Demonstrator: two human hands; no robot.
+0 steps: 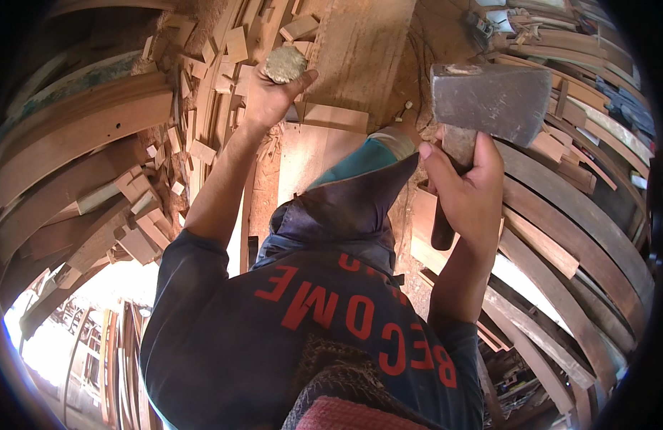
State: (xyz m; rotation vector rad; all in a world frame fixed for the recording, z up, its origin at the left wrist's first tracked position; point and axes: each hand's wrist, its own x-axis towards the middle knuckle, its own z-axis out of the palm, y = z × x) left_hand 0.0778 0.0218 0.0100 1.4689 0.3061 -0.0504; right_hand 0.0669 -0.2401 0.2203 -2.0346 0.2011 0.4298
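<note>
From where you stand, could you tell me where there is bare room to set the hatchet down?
The pale plank past the bent knee, between your left hand holding a round stone and your right hand gripping the hatchet, looks bare. Offcuts crowd the left; curved slats fill the right.

Single head-mounted fisheye view, facing steeply down over the person's dark shirt. The raised knee sits close below the lens at centre; curved wooden planks bend around it toward the rim.
</note>
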